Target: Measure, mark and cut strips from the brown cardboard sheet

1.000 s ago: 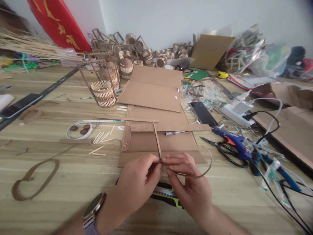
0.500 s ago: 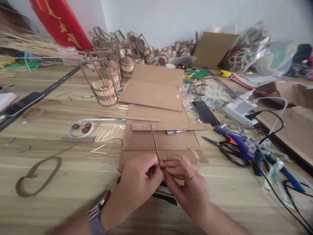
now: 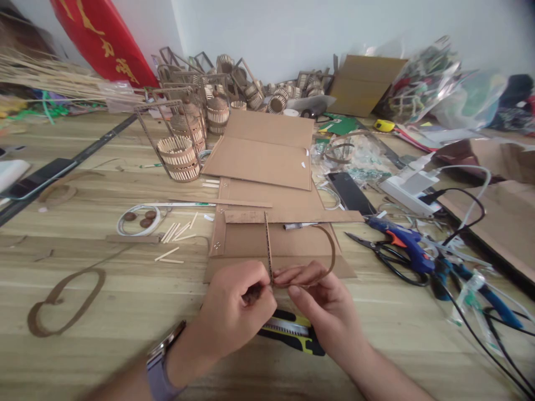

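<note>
My left hand (image 3: 240, 306), a watch on its wrist, is closed round the near end of a narrow cardboard strip (image 3: 268, 239) seen edge-on, its corrugations showing. Beside it, my right hand (image 3: 328, 303) pinches a thin brown paper strip (image 3: 333, 245) between thumb and fingers, and the strip's loose end curls up and back. The fingertips of both hands nearly meet at the cardboard strip's near end, where the exact contact is hidden. Below the hands lies a yellow-and-black utility knife (image 3: 292, 329), partly covered. Flat cardboard sheets (image 3: 296, 236) lie beyond.
Small sticks (image 3: 175, 231) and a white tape ring (image 3: 121, 223) around brown beads lie left. Scissors (image 3: 387, 262), a blue glue gun (image 3: 403, 242) and a power strip (image 3: 412, 189) with cables lie right. Slatted miniature buckets (image 3: 179, 159) stand behind.
My right hand has shifted slightly right and its thumb has dropped away from the left hand. The brown strip's loop now rises higher, and more of the utility knife shows.
</note>
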`<action>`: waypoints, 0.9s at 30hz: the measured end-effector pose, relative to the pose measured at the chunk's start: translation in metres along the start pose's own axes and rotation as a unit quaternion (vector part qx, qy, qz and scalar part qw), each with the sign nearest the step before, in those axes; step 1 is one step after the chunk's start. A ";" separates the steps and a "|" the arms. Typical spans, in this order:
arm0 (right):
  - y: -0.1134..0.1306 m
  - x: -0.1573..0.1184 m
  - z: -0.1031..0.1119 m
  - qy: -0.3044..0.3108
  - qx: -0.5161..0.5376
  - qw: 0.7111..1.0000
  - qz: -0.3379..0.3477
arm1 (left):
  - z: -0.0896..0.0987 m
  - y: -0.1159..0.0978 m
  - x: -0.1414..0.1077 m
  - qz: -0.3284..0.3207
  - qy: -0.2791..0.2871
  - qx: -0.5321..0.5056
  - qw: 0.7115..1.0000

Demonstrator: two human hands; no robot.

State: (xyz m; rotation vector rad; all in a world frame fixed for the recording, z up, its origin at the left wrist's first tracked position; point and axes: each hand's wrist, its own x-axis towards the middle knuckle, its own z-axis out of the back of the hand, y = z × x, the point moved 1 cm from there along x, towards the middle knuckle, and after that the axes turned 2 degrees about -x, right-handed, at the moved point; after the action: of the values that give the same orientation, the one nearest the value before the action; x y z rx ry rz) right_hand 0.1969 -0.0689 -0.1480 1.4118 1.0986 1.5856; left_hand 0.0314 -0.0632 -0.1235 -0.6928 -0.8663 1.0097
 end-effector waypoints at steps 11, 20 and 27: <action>0.002 -0.004 0.004 -0.005 -0.173 0.978 0.113 | 0.004 0.005 -0.002 0.031 0.057 0.041 0.997; -0.002 -0.006 0.004 -0.002 -0.236 0.960 0.152 | 0.001 0.006 -0.003 -0.028 0.073 0.159 0.984; -0.002 -0.010 0.001 -0.021 -0.253 0.956 0.146 | 0.001 0.007 -0.004 -0.056 0.074 0.152 0.984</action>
State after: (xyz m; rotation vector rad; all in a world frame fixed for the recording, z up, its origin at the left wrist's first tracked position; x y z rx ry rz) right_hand 0.1987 -0.0776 -0.1541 1.2789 0.4147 1.8660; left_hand 0.0268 -0.0642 -0.1296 -0.4473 -0.5973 0.9506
